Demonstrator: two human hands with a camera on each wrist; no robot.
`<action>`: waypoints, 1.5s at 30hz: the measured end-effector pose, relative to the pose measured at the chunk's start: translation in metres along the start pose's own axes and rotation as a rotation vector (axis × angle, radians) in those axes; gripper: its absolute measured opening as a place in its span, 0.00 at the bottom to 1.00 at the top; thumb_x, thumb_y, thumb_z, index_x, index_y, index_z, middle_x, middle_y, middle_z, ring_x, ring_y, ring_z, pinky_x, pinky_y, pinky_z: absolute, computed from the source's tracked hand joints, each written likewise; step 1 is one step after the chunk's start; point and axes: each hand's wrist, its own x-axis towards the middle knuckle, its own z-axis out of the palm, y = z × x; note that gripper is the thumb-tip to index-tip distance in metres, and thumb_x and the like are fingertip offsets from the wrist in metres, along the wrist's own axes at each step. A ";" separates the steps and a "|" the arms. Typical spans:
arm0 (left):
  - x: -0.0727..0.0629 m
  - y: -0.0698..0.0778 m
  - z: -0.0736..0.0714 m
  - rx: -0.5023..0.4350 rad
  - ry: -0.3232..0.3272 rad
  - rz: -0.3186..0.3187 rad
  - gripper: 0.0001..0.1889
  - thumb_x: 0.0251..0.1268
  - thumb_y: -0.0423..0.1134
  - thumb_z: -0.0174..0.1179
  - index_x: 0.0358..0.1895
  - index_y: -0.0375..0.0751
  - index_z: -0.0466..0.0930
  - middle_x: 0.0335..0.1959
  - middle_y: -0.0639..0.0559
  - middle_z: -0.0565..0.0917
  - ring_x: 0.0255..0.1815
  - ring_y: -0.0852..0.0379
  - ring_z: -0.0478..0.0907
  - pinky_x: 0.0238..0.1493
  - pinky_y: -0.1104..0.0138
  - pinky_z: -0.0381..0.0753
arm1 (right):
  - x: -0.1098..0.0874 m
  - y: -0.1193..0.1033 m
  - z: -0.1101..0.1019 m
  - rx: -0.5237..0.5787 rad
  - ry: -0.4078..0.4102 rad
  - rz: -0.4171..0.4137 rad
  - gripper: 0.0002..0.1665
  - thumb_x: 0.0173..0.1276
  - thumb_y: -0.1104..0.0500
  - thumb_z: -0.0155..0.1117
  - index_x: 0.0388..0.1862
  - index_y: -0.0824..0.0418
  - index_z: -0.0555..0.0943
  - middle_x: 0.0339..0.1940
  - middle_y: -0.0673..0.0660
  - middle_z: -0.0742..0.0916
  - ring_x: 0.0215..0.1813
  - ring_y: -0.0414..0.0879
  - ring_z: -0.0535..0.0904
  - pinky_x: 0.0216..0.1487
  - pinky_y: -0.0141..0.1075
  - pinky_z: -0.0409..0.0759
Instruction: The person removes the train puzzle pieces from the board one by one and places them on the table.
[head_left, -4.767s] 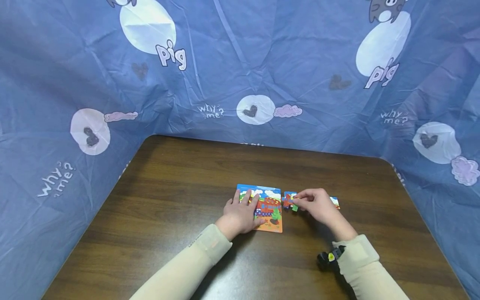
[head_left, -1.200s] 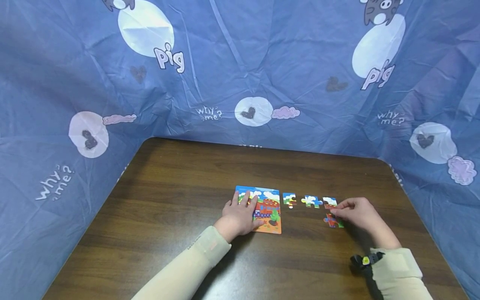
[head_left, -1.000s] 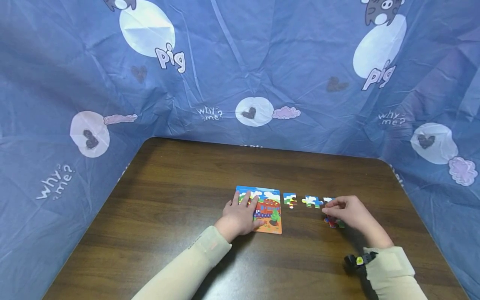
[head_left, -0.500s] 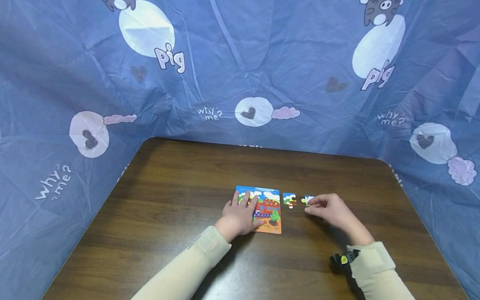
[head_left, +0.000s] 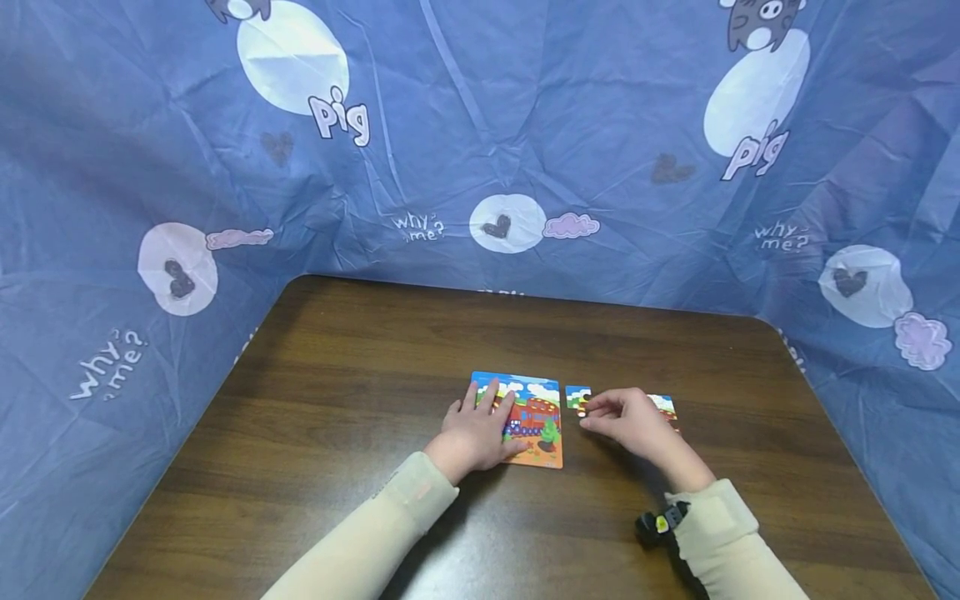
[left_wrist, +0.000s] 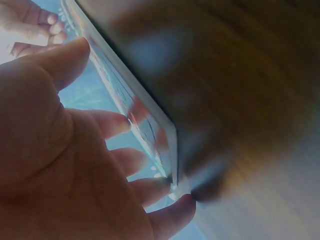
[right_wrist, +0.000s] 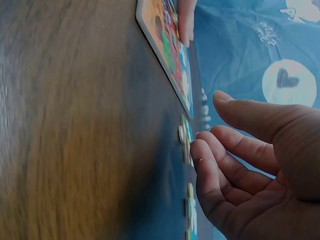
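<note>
My left hand (head_left: 474, 433) lies with fingers spread on a square puzzle board (head_left: 543, 412) that pictures a red train, clouds and a green bush. In the left wrist view, its fingertips (left_wrist: 117, 122) touch the board's printed face. My right hand (head_left: 630, 423) hovers just right of the board, thumb and bent fingers apart with nothing between them. A jigsaw piece (head_left: 576, 395) with blue, green and red print lies flat at its fingertips. In the right wrist view, another jigsaw piece (right_wrist: 192, 212) lies under the hand, which hides it from the head view.
To the right of my right hand, a cloud-printed jigsaw piece (head_left: 664, 405) shows, partly covered. Everything lies on a brown wooden table (head_left: 360, 392). A blue cloth (head_left: 420, 150) with pig prints hangs behind and at both sides.
My right hand set a red jigsaw piece down at the right, let it go and has come back leftward over the row of pieces. My left hand has stayed on the board.
</note>
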 end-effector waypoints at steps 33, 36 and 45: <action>0.019 -0.028 0.024 -0.068 -0.059 -0.020 0.48 0.67 0.75 0.48 0.84 0.63 0.42 0.84 0.48 0.39 0.81 0.37 0.35 0.75 0.42 0.45 | 0.029 -0.050 0.053 -0.251 -0.118 -0.057 0.19 0.57 0.57 0.83 0.44 0.63 0.89 0.37 0.51 0.86 0.38 0.42 0.79 0.43 0.43 0.80; 0.020 -0.028 0.025 -0.062 -0.048 -0.024 0.48 0.66 0.76 0.49 0.84 0.62 0.44 0.84 0.47 0.41 0.81 0.36 0.36 0.74 0.41 0.46 | 0.029 -0.053 0.056 -0.246 -0.137 -0.073 0.12 0.57 0.58 0.83 0.37 0.60 0.89 0.33 0.48 0.86 0.35 0.41 0.78 0.41 0.42 0.80; 0.018 -0.025 0.024 -0.044 -0.040 -0.032 0.50 0.65 0.78 0.46 0.84 0.60 0.45 0.84 0.45 0.41 0.81 0.34 0.37 0.74 0.40 0.46 | 0.029 -0.058 0.062 -0.254 -0.156 -0.086 0.11 0.57 0.59 0.82 0.36 0.59 0.87 0.28 0.47 0.83 0.31 0.40 0.75 0.36 0.39 0.76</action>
